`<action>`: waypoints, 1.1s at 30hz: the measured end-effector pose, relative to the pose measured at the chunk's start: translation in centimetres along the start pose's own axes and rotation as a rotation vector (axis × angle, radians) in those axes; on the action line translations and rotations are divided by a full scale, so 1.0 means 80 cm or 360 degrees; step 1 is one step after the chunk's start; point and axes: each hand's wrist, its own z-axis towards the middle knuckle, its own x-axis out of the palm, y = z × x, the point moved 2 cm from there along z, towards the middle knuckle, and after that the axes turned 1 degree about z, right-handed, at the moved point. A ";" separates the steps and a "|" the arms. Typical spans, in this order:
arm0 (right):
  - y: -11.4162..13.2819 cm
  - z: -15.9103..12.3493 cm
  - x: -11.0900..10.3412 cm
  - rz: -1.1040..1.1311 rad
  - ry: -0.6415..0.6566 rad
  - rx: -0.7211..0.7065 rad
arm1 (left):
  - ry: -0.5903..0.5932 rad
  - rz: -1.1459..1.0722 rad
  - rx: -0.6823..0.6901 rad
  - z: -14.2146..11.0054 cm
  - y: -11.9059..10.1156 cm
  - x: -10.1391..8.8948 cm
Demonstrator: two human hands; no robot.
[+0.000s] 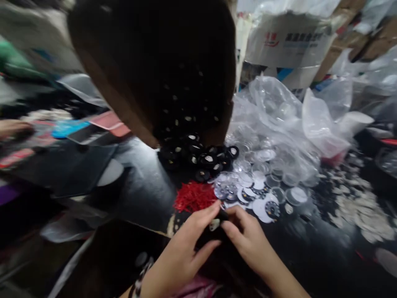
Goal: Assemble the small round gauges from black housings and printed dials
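Observation:
Between my two hands, in front of my body, is a small dark part with a pale centre (214, 224). My left hand (189, 240) curls around its left side, fingertips at the top and thumb below. The thumb and fingers of my right hand (243, 231) close on its right edge. Shadow and fingers hide much of the part. Just beyond lies a heap of thin red pieces (195, 196). To the right of that heap are white discs with dark printed faces (263, 205), next to round clear plastic covers (276, 180).
A large dark container (149, 62) tips toward me, round black parts (207, 159) spilling from its mouth. Clear plastic bags (273, 107) and a pile of pale flat pieces (359, 207) lie rightward. Another person's hand (14, 127) is at far left, near coloured trays (108, 123).

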 end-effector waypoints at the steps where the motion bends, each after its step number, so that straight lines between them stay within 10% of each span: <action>1: 0.003 -0.002 0.000 0.0026 0.0023 0.0041 | -0.0025 -0.0237 -0.0191 -0.014 0.004 0.014; 8: 0.009 -0.020 -0.039 -0.0309 0.0058 0.0131 | -0.0237 -0.1762 -0.1172 -0.032 0.021 0.074; 17: -0.029 -0.045 -0.122 -0.1666 -0.0549 0.0432 | -0.0477 -0.1758 -0.1014 0.002 0.004 0.063; 33: -0.015 -0.045 -0.113 -0.1348 -0.0973 -0.0272 | -0.0396 -0.1905 -0.0818 0.053 -0.013 0.101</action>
